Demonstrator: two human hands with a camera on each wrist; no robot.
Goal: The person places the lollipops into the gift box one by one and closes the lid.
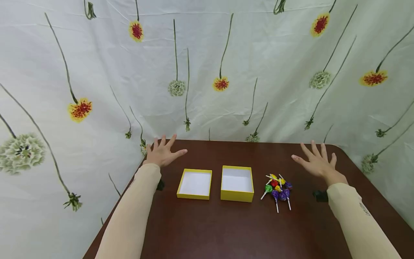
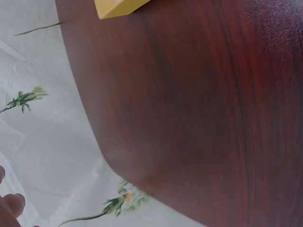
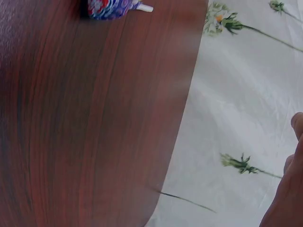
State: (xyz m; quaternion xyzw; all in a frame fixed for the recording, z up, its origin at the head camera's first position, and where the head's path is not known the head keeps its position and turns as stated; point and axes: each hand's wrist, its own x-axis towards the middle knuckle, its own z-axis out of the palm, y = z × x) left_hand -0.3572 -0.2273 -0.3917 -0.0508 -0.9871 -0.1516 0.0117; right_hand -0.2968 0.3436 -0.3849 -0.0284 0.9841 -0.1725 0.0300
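Note:
My left hand (image 1: pixel 161 154) is held above the table's far left side with its fingers spread, holding nothing. To its right lies a shallow yellow box lid (image 1: pixel 194 183) with a white inside, and beside that stands a deeper yellow box (image 1: pixel 237 183), open at the top. A pile of wrapped lollipops (image 1: pixel 277 187) in purple, red, yellow and green lies right of the box. Past the pile, my right hand (image 1: pixel 318 162) hovers with spread fingers and nothing in it. The right wrist view catches one purple lollipop (image 3: pixel 108 6) at its top edge.
The dark brown wooden table (image 1: pixel 233 230) has rounded far corners. Behind it and along its sides hangs a white cloth (image 1: pixel 207 46) printed with flowers. Dark straps show at both wrists.

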